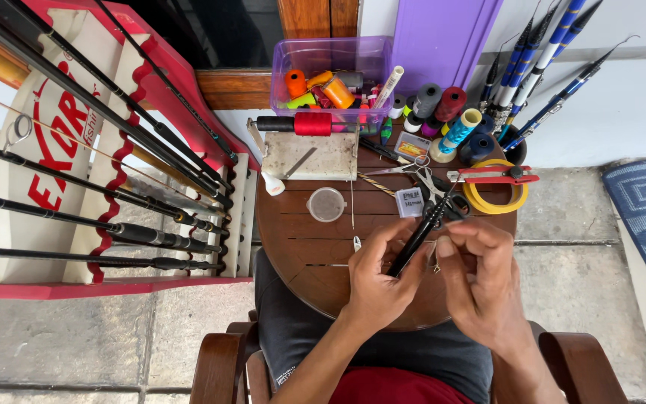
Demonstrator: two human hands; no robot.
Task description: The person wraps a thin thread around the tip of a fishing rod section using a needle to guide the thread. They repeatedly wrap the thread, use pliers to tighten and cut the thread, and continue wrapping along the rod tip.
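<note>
Head view: your left hand (379,280) grips the thin, stiff, light black rod (422,236) mid-shaft while your right hand (480,273) pinches near it, contents unclear.

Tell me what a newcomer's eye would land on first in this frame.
First, the two hands at centre: the left hand grips a slim black rod section while the right hand pinches near its tip, over the round wooden table. Next, the red and white rack of black fishing rods filling the left side. Behind the table, a clear purple tub of bright thread spools draws attention.
</note>
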